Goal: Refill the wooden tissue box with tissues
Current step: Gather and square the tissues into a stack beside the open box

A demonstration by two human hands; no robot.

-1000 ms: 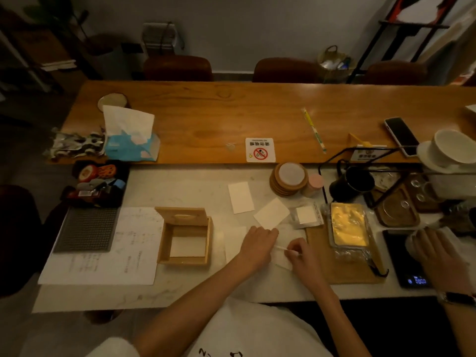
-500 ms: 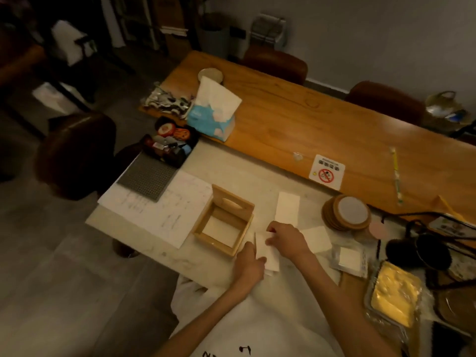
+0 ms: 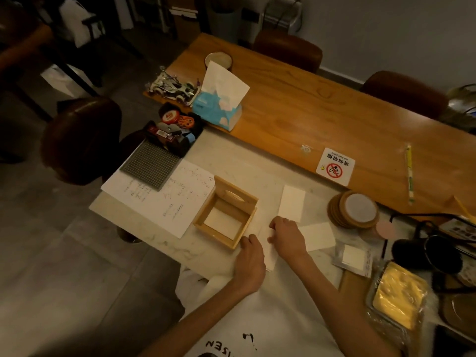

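The wooden tissue box (image 3: 249,213) stands open on the marble counter, its lid tipped up at the back and a white sheet lying flat inside. Just right of it lies a folded white tissue (image 3: 268,253). My left hand (image 3: 251,261) grips the tissue's left edge, close to the box's near corner. My right hand (image 3: 287,237) presses on its top. Two more folded tissues lie beyond my right hand, one upright (image 3: 292,203) and one flat (image 3: 319,235). A blue tissue pack (image 3: 217,112) with a sheet sticking up sits on the wooden table.
Printed paper (image 3: 164,199) and a grey studded mat (image 3: 150,166) lie left of the box, with a tray of small items (image 3: 172,130) behind. A coaster stack (image 3: 354,210), a plastic packet (image 3: 354,256), a yellow-filled container (image 3: 396,302) and a black cup (image 3: 438,256) crowd the right.
The view has swung to the left. Both hands have moved left with the folded tissue, from the counter's middle to just beside the wooden box.
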